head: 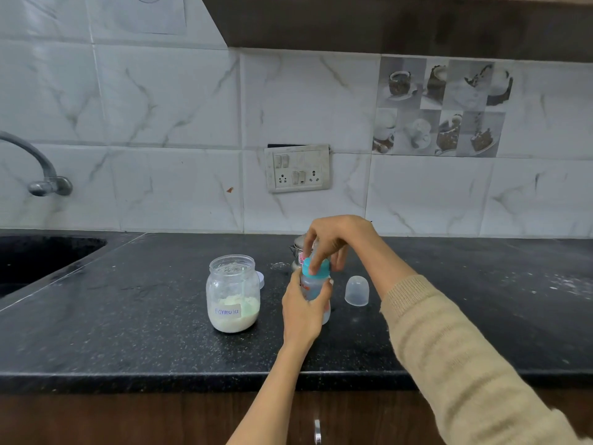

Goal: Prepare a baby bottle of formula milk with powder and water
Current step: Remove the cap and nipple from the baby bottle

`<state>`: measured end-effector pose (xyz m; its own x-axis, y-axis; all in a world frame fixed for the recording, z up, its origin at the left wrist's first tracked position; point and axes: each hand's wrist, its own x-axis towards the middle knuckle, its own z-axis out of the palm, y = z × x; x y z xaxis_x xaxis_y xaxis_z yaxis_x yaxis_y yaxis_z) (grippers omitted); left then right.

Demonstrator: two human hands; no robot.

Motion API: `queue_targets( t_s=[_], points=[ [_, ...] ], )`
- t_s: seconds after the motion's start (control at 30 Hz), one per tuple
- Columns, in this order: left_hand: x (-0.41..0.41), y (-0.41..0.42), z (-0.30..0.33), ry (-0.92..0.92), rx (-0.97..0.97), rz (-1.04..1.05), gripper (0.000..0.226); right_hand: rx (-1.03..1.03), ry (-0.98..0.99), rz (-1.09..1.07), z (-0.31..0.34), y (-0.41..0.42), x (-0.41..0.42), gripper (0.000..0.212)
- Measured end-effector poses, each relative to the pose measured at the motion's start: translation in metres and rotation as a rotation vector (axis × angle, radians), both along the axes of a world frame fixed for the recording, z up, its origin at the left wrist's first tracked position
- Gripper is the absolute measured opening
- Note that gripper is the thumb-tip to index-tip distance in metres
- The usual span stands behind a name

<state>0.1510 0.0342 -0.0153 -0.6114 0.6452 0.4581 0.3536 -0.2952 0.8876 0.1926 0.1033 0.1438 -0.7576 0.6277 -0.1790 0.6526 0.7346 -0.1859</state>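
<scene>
Right now the person is standing at the black granite desk (134,319), working on a baby bottle (316,292) near its front middle. Their left hand (303,311) is wrapping around the clear body of the bottle and gripping it upright, while the right hand (332,240), coming in from a beige knitted sleeve (455,351), is reaching down from above with its fingers curling round the teal collar (317,268) at the bottle's top. Whitish liquid is showing low inside the bottle. Just to the left, an open glass jar (233,293) labelled "Formula" is sitting with pale powder in its lower part and a green scoop (247,303) leaning inside. A white lid (261,280) is peeking out behind the jar. To the right of the bottle, its clear dome cap (356,290) is standing on the desk, apart from it. A steel vessel (296,252) is half hiding behind the hands. Far left, a tap (38,168) is curving over the dark sink (45,255)
</scene>
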Motion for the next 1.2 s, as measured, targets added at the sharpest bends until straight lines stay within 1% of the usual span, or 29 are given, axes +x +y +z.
queue_targets(
  t_s=[0.07, 0.17, 0.27, 0.37, 0.5, 0.63, 0.83, 0.9, 1.0, 1.2],
  points=[
    [0.000, 0.000, 0.000, -0.014, 0.015, 0.002, 0.029, -0.036, 0.030, 0.072, 0.007, 0.000, 0.003, 0.042],
    [0.001, -0.002, 0.003, -0.030, 0.002, -0.007, 0.033, 0.024, 0.069, 0.134, 0.023, 0.002, 0.013, 0.048],
    [0.002, -0.003, 0.005, -0.027, -0.012, -0.010, 0.034, 0.048, 0.089, 0.127, 0.031, 0.007, 0.027, 0.050],
    [0.002, -0.004, 0.006, -0.039, -0.011, -0.011, 0.033, 0.032, 0.108, 0.069, 0.030, 0.016, 0.046, 0.050],
    [0.002, -0.005, 0.006, -0.057, -0.019, -0.019, 0.042, -0.013, 0.083, -0.010, 0.015, 0.022, 0.072, 0.051],
    [0.003, -0.006, 0.006, -0.070, -0.006, -0.025, 0.035, -0.078, 0.034, -0.068, -0.015, 0.026, 0.084, 0.051],
    [0.005, -0.008, 0.007, -0.086, -0.008, -0.030, 0.042, -0.115, -0.044, -0.091, -0.059, 0.034, 0.085, 0.052],
    [0.004, -0.007, 0.007, -0.088, -0.017, -0.023, 0.045, -0.124, -0.054, -0.114, -0.066, 0.038, 0.084, 0.053],
    [0.004, -0.006, 0.007, -0.074, -0.032, -0.017, 0.043, -0.133, -0.070, -0.142, -0.073, 0.043, 0.083, 0.051],
    [0.003, -0.004, 0.006, -0.058, -0.059, 0.000, 0.054, -0.114, -0.087, -0.142, -0.079, 0.044, 0.080, 0.049]
  ],
)
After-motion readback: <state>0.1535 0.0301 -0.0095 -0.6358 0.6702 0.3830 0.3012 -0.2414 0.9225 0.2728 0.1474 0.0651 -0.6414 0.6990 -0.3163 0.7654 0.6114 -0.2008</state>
